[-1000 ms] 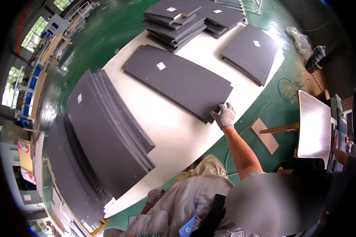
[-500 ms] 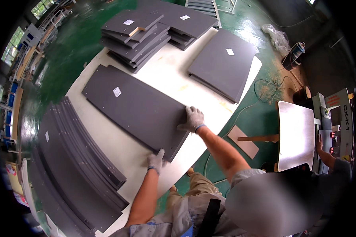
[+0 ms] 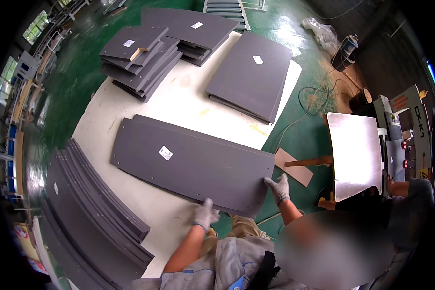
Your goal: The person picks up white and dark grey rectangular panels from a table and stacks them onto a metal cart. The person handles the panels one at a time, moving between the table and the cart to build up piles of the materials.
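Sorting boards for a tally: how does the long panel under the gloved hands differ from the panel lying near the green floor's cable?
The long panel is longer and narrower; the far panel is shorter and broader. Both hands, left hand and right hand, touch the long panel; nothing touches the far panel. Both are dark grey, flat, with a small white label.

Head cam only, fisheye, looking steeply down from above my own shoulders.

Single view, so no overlap to compare. My forearms enter from the bottom edge; my left hand [image 3: 205, 214] and right hand [image 3: 279, 187] sit low centre, close to the lens. The long dark grey panel [image 3: 193, 162] fills mid-frame. The far stacks [image 3: 142, 60] and green floor [image 3: 314, 130] bend toward the rim. A metal table [image 3: 355, 154] sits at right.
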A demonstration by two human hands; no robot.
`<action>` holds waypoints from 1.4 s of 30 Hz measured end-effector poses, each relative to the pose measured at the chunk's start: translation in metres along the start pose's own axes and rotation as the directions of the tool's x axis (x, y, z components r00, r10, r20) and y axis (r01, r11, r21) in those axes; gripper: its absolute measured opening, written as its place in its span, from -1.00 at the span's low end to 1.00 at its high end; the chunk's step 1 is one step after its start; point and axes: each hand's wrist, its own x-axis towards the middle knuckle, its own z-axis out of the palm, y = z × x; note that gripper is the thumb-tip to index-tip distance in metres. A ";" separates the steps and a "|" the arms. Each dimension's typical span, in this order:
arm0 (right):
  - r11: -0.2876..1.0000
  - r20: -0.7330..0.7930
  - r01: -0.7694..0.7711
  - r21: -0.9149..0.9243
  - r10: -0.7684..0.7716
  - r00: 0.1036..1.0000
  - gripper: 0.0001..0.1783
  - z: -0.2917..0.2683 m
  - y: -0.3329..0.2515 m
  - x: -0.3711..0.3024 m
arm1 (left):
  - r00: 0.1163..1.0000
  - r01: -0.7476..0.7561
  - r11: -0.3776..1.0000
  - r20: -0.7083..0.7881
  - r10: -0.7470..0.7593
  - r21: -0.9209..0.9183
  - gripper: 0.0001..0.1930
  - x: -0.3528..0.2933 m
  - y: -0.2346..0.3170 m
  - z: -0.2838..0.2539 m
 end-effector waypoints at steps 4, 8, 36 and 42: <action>0.843 0.263 -0.304 0.445 0.202 0.943 -0.48 0.019 0.013 -0.029 | 0.968 0.004 0.998 -0.252 0.013 0.067 -0.35 0.027 0.057 -0.066; 0.834 0.247 -0.267 0.483 0.163 0.955 -0.51 0.013 -0.007 -0.033 | 0.962 0.007 0.996 -0.273 0.018 0.091 -0.33 0.011 0.067 -0.055; 0.885 0.029 0.462 0.065 -0.464 0.885 0.00 -0.033 -0.171 0.271 | 0.602 -0.644 0.415 0.092 0.793 0.643 -0.55 0.055 0.281 0.101; 0.733 0.180 -0.136 0.667 0.019 0.984 -0.32 -0.014 -0.148 0.304 | 0.568 -0.709 0.359 0.190 0.801 0.607 -0.30 0.177 0.386 0.192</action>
